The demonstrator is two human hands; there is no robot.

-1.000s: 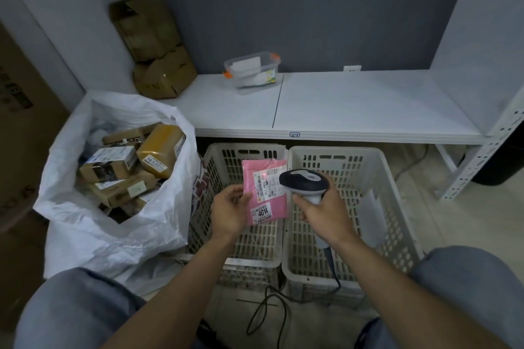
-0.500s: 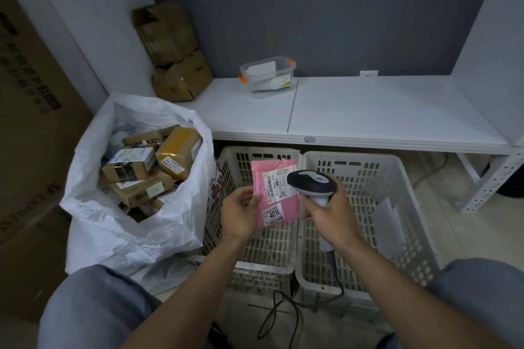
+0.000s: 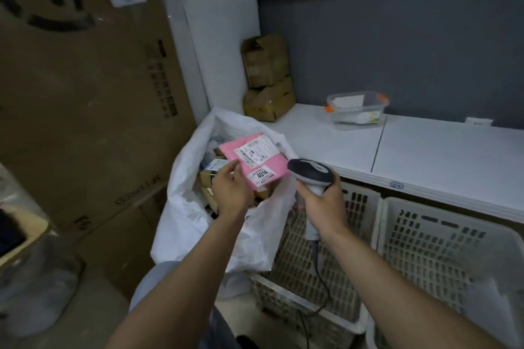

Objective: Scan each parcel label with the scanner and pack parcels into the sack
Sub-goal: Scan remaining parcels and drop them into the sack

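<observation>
pink parcel was held label-up over the open mouth of the sack | its near edge was pinched by fingers of the left hand (the hand closer to the sack) | scanner was clasped in the right hand | a drop was judged next

worn: grey-blue trousers (one knee in view) | left hand, right hand, forearms: bare

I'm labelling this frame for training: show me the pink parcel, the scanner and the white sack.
pink parcel point(image 3: 256, 151): head view, on its large shipping label.
scanner point(image 3: 309, 176): head view, on the dark top of its head.
white sack point(image 3: 181, 207): head view, on its outer left wall.
</observation>
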